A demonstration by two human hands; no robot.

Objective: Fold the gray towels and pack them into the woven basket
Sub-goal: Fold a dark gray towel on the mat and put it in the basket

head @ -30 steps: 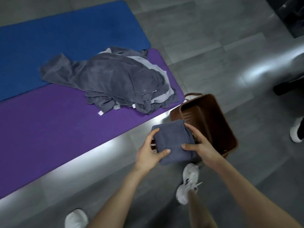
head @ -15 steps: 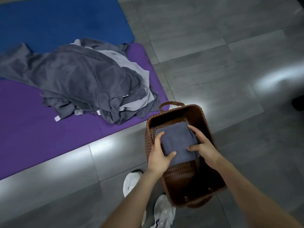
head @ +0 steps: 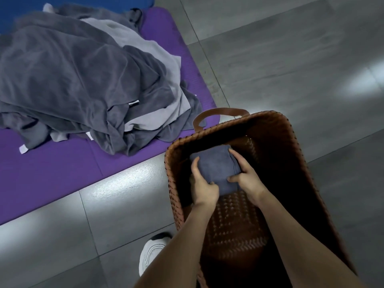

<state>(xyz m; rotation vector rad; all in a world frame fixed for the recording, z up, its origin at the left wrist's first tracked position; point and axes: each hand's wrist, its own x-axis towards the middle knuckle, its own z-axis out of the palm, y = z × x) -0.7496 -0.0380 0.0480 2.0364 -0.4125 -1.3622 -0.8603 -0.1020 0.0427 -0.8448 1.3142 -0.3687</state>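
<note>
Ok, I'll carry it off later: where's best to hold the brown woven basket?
Probably the brown strap handle arching at the far short end of the brown woven basket: come from above and hook fingers under the loop. The walls are tall and wide apart, awkward to clasp. Whether the near end has a matching handle is not visible.

Basket (head: 295,146): one
Folded towel (head: 216,165): one
Towel heap (head: 72,80): one, towels uncountable
Mats: two, purple mat (head: 52,173), blue mat (head: 16,11)
Hands: two, left hand (head: 204,189), right hand (head: 249,179)
Shoe (head: 151,252): one
</note>
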